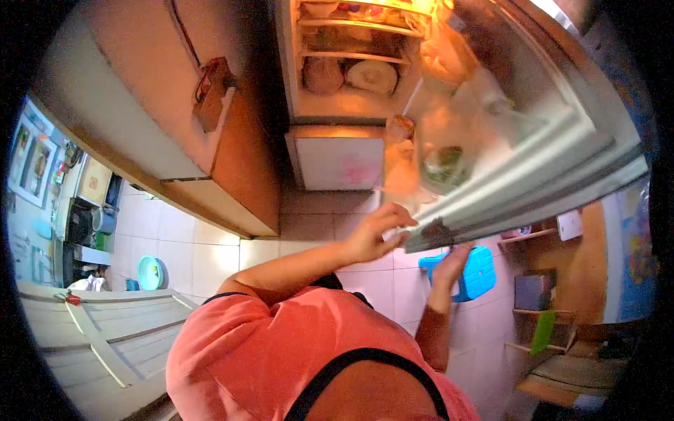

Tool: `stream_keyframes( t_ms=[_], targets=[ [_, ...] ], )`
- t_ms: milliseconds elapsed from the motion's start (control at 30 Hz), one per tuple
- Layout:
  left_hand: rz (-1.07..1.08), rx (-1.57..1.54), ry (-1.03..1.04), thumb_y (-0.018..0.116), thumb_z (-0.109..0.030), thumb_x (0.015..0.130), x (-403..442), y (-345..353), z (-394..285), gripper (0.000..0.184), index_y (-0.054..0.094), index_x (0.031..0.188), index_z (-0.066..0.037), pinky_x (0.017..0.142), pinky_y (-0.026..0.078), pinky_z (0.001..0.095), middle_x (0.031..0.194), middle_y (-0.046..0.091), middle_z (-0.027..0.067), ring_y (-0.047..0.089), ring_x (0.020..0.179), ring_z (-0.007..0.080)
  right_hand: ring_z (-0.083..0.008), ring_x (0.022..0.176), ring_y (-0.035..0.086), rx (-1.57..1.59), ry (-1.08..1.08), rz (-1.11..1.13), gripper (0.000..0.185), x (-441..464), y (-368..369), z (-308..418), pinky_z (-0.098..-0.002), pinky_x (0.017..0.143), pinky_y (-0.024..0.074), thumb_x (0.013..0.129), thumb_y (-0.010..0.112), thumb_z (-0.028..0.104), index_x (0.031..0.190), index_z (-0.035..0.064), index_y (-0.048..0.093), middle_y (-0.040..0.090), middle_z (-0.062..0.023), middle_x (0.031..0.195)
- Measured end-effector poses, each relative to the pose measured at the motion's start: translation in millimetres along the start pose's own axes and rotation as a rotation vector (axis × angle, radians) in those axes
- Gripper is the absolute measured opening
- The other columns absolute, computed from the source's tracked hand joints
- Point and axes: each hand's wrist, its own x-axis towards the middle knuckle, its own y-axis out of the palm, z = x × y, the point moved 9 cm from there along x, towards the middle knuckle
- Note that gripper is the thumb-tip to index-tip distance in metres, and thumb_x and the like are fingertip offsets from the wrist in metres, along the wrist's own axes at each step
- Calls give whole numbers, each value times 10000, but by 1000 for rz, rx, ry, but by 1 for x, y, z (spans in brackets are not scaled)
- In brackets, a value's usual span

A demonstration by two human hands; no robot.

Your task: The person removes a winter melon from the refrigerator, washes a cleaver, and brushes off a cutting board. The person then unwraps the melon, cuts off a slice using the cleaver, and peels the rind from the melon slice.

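An open fridge door slants across the upper right, with bags and food on its inner side. My left hand is at the door's lower corner, its fingers bent around the edge. On the outer side of the same door, my right hand touches the bottom edge; its fingertips are partly hidden. Inside the lit fridge, a round pale item and a wrapped bundle sit on the lowest visible shelf. A green item in a clear bag hangs by the door.
A blue stool stands on the tiled floor beyond my right hand. A wooden cabinet is left of the fridge. Shelves line the right side. A light blue basin and a pale slatted door are at left.
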Motion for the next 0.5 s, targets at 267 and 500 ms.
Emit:
stream_keyframes(
  t_ms=[267,500],
  targets=[
    [-49,234,-731,609,-191,867,-51,-90,243,280,622,1108,-49,761,504,343,1028,632,118,620,846,224,-268,1372,270,10,-204,-55,634,112,-92,75,-418,1146,155,984,348,462,1453,45,263,282,-119,1503],
    [-183,241,-860,616,-288,877,-32,-197,419,349,621,1133,-52,804,495,350,1040,664,112,628,898,217,-252,1186,401,-416,1,-445,415,75,-246,-81,-394,996,280,968,430,276,1285,9,417,417,-131,1296]
  ],
)
